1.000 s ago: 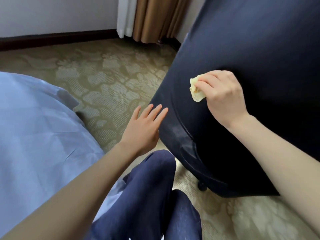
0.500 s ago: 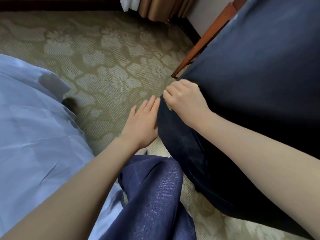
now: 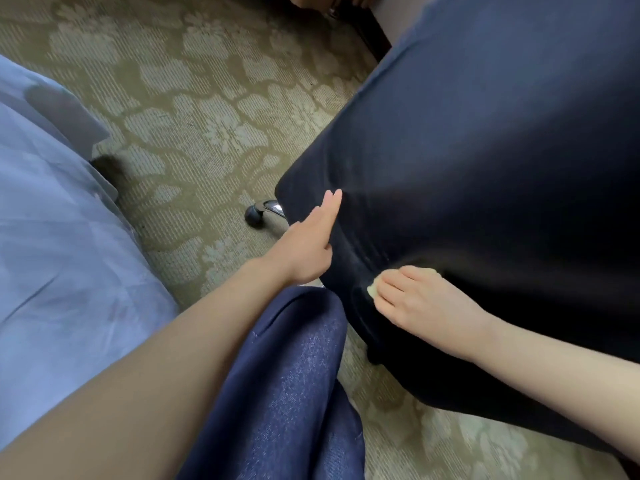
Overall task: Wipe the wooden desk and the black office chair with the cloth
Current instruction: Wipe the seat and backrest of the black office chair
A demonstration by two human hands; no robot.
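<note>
Black office chair (image 3: 485, 168): its dark upholstered surface fills the right half of the view, seen from close up and above. One caster (image 3: 254, 216) on a chrome leg (image 3: 273, 204) shows under its left edge, standing on the patterned carpet (image 3: 207, 98).

Left grip (image 3: 308, 244): fingers straight and pressed together, palm flat against the chair's left edge, fingertips pointing up along the fabric. Holds nothing.

Right grip (image 3: 415, 299): lies low on the chair's surface, fingers stretched out and slightly fanned, pressing down on the cloth (image 3: 371, 290). Thumb not visible.

Cloth: pale yellow, almost wholly under the right grip, flat against the chair. A small corner peeks out beside the fingertips, and a thin sliver shows along the upper edge of the hand. Faint streaks mark the fabric just left of it.

Both forearms are bare. A leg in dark blue trousers (image 3: 287, 375) sits between them, close against the chair's lower edge. A pale blue bed sheet (image 3: 52, 271) covers the left side, well apart from the chair.
</note>
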